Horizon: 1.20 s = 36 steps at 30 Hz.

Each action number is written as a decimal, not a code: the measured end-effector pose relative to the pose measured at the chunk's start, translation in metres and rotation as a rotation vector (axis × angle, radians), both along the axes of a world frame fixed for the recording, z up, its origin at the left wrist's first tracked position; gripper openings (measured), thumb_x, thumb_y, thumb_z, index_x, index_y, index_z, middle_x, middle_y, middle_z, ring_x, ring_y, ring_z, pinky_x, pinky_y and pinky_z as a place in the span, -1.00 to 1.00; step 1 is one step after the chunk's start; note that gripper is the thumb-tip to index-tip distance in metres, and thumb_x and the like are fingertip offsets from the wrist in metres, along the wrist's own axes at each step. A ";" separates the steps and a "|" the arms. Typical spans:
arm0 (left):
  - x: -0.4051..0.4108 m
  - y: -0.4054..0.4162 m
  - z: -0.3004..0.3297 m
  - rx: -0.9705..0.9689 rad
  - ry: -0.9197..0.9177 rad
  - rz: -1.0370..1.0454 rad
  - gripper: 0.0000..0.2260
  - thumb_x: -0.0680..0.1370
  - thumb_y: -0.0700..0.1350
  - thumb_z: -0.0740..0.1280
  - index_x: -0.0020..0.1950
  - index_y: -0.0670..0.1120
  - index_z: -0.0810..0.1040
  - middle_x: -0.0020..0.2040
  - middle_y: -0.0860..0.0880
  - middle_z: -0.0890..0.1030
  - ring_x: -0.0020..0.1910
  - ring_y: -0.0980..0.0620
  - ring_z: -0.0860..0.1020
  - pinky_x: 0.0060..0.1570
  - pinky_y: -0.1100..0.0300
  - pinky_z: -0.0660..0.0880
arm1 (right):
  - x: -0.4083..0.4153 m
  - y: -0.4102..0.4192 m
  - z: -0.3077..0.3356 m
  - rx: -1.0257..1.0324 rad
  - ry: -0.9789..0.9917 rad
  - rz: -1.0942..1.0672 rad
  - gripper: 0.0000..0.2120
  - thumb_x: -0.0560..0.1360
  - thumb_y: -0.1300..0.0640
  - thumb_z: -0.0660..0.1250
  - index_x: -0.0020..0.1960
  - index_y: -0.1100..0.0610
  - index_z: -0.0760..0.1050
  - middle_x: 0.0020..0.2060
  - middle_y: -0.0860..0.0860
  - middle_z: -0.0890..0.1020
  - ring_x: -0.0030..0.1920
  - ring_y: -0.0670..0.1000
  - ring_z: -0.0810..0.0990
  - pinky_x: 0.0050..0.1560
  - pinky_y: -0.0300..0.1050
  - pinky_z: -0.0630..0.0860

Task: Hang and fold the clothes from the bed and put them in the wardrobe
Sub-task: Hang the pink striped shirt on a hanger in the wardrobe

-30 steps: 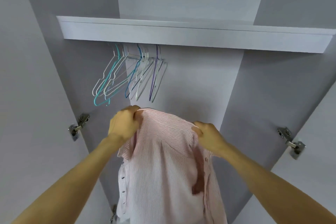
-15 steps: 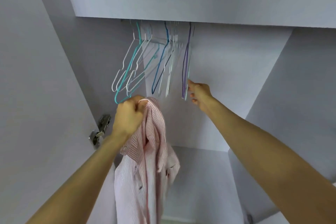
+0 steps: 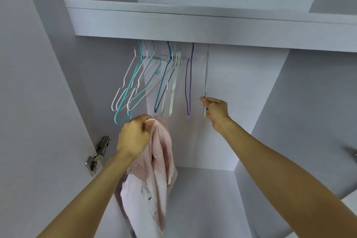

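Observation:
A pink and white striped shirt (image 3: pixel 156 162) hangs bunched from my left hand (image 3: pixel 134 137), which is closed on its collar in front of the open wardrobe. My right hand (image 3: pixel 215 111) is closed on the bottom of a pale blue wire hanger (image 3: pixel 206 81). That hanger hangs edge-on, apart from and to the right of the others. Several wire hangers (image 3: pixel 154 83) in teal, white, blue and purple hang in a group under the shelf; the rail that bears them is hidden.
A white shelf (image 3: pixel 193 25) runs across the wardrobe above the hangers. The wardrobe floor (image 3: pixel 201 199) lies below. Metal door hinges sit on the left side (image 3: pixel 97 152) and at the right edge (image 3: pixel 354 153). Open doors flank both sides.
My right hand let go of the shirt, reached up to the hangers and drew the pale blue one to the right, away from the purple one. The shirt now hangs from my left hand alone.

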<state>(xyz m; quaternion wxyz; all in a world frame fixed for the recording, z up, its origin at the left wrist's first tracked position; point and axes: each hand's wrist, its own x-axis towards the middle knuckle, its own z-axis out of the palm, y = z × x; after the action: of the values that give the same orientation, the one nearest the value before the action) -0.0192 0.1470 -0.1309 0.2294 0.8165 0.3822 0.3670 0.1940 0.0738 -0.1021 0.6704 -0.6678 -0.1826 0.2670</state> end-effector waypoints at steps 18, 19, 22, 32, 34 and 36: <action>0.029 -0.144 -0.017 -0.113 0.055 -0.033 -0.79 0.63 -0.07 0.14 0.08 -0.11 0.52 -0.11 -0.18 0.62 -0.08 -0.21 0.52 -0.06 0.03 0.44 | 0.016 -0.216 -0.119 -0.214 0.004 0.068 -0.92 0.52 0.11 0.31 -0.03 0.12 0.45 -0.41 0.03 0.41 -0.46 -0.03 0.39 -0.39 -0.17 0.50; 0.030 -0.150 -0.017 -0.115 0.055 -0.036 -0.78 0.63 -0.06 0.13 0.07 -0.13 0.52 -0.14 -0.18 0.61 -0.11 -0.20 0.52 -0.08 0.04 0.44 | 0.018 -0.220 -0.122 -0.266 -0.105 0.019 -0.88 0.54 0.11 0.27 -0.15 0.13 0.43 -0.42 0.01 0.37 -0.46 -0.02 0.35 -0.41 -0.16 0.43; 0.030 -0.165 -0.016 -0.115 0.096 -0.028 -0.76 0.64 -0.04 0.11 0.06 -0.15 0.49 -0.23 -0.15 0.55 -0.19 -0.16 0.48 -0.15 0.06 0.42 | 0.015 -0.245 -0.136 -0.301 -0.380 -0.096 -0.62 0.56 0.13 0.20 -0.39 0.10 0.17 -0.51 -0.06 0.25 -0.46 -0.06 0.22 -0.41 -0.16 0.24; 0.034 -0.184 -0.016 -0.271 0.060 -0.167 -0.83 0.62 -0.15 0.19 -0.04 -0.18 0.53 -0.36 0.01 0.46 -0.34 0.02 0.39 -0.28 0.24 0.34 | -0.012 -0.275 -0.089 0.157 -0.223 0.157 -0.89 0.50 0.31 0.31 -0.05 0.12 0.50 -0.49 0.06 0.42 -0.50 -0.11 0.39 -0.38 -0.27 0.41; 0.030 -0.182 -0.012 -0.318 0.042 -0.199 -0.83 0.61 -0.17 0.20 -0.01 -0.23 0.55 -0.25 -0.05 0.51 -0.25 0.02 0.42 -0.24 0.30 0.36 | -0.015 -0.279 -0.085 0.064 -0.242 0.287 -0.82 0.49 0.30 0.33 -0.03 0.03 0.52 -0.48 -0.04 0.36 -0.46 -0.18 0.37 -0.32 -0.37 0.40; 0.024 -0.177 -0.007 -0.393 -0.010 -0.223 -0.82 0.60 -0.19 0.21 0.01 -0.26 0.55 -0.16 -0.10 0.52 -0.16 0.01 0.43 -0.23 0.45 0.37 | -0.018 -0.281 -0.081 -0.032 -0.232 0.448 -0.77 0.48 0.32 0.32 0.01 0.02 0.52 -0.46 -0.12 0.36 -0.42 -0.23 0.39 -0.23 -0.43 0.42</action>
<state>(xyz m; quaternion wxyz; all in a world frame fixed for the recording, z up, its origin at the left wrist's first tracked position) 0.0046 -0.0305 -0.1379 0.4251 0.7914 0.3529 0.2617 0.1756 -0.2069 -0.1828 0.5585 -0.6473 -0.3973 0.3334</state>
